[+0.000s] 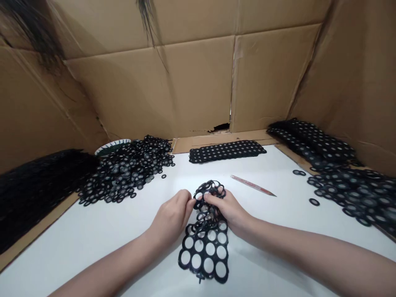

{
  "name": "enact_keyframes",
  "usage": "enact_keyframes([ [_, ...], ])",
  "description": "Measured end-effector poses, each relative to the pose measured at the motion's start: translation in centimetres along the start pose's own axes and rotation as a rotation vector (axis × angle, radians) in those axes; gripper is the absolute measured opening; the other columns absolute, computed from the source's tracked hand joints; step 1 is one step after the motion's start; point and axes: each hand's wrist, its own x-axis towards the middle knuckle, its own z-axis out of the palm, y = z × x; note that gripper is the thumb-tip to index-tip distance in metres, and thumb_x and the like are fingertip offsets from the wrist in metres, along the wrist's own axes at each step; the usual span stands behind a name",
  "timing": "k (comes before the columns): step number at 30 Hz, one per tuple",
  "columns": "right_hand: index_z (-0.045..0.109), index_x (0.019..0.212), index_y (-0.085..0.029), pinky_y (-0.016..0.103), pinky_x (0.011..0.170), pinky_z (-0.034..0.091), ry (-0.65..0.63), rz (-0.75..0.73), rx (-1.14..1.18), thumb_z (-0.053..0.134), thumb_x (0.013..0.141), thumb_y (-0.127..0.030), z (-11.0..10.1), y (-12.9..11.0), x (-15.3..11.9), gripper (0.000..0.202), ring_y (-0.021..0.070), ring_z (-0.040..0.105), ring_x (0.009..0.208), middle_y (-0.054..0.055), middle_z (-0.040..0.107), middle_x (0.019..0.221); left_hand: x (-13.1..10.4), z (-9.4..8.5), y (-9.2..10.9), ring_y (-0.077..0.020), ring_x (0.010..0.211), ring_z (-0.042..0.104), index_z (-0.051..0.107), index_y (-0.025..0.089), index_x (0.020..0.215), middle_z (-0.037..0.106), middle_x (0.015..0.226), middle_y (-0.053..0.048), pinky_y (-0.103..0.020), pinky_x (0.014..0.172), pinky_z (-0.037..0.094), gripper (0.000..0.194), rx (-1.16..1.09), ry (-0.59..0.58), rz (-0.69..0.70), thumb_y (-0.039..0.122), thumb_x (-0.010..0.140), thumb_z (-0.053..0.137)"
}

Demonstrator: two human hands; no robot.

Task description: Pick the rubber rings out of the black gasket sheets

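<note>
A black sheet of joined rings (210, 249) lies partly on the white table, its lower rows flat and its upper part bunched up between my hands. My right hand (227, 206) grips the bunched part from the right, thumb on top of the rings. From the left, my left hand (176, 210) pinches the edge of the same sheet with curled fingers. Beyond my right hand rests a pointed, flat, pale and red tool (253, 185).
A heap of loose black rings (126, 169) and a striped-rim dish (111, 145) stand at the back left. Ring sheets are stacked at the back (227, 151), at the right (312, 140) and far left (40, 185). More rings (355, 189) lie right. Cardboard walls (198, 86) enclose the table (111, 235).
</note>
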Motion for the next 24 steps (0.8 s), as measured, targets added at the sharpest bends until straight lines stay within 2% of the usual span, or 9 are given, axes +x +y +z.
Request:
enact_keyframes([
  [3,0.053,0.069,-0.015,0.027,0.059,0.041,0.035,0.012,0.046,0.062,0.065,-0.030,0.0,0.2,-0.1,0.017,0.0140,0.053,0.063,0.001,0.056,0.067,-0.1,0.5,0.1,-0.0127,0.052,0.047,0.038,0.020,0.070,0.048,0.063,0.002,-0.024,0.048,0.034,0.023,0.086,-0.092,0.026,0.034,0.086,0.031],
  [6,0.053,0.071,-0.014,0.027,0.060,0.042,0.017,0.029,0.091,0.062,0.065,-0.029,0.1,0.2,-0.2,0.018,0.0133,0.052,0.062,0.001,0.056,0.068,-0.1,0.8,0.2,-0.0135,0.055,0.048,0.037,0.020,0.070,0.049,0.065,0.001,-0.024,0.049,0.035,0.023,0.095,-0.156,0.037,0.039,0.084,0.035],
  [11,0.052,0.068,-0.015,0.024,0.059,0.040,-0.068,0.032,0.048,0.062,0.065,-0.022,0.1,0.1,0.0,0.013,0.0099,0.049,0.060,-0.002,0.052,0.066,0.4,0.6,-0.1,-0.0127,0.055,0.046,0.034,0.020,0.068,0.046,0.063,0.002,-0.024,0.051,0.034,0.023,-0.018,-0.184,-0.072,0.032,0.087,0.026],
  [18,0.056,0.075,-0.017,0.024,0.058,0.038,-0.169,0.016,-0.033,0.062,0.066,-0.024,0.0,0.2,0.0,0.012,0.0092,0.046,0.057,-0.002,0.052,0.066,1.2,0.0,-0.4,-0.0115,0.052,0.041,0.031,0.020,0.062,0.041,0.056,0.004,-0.024,0.051,0.031,0.027,-0.204,-0.125,-0.211,0.032,0.086,0.026],
  [24,0.055,0.069,-0.016,0.023,0.053,0.037,-0.118,0.017,-0.087,0.062,0.066,-0.026,0.0,0.1,0.0,0.013,0.0089,0.044,0.055,-0.003,0.049,0.062,1.2,0.1,-0.5,-0.0112,0.052,0.041,0.033,0.020,0.064,0.041,0.056,0.004,-0.024,0.052,0.031,0.026,-0.222,-0.115,-0.198,0.032,0.086,0.027],
])
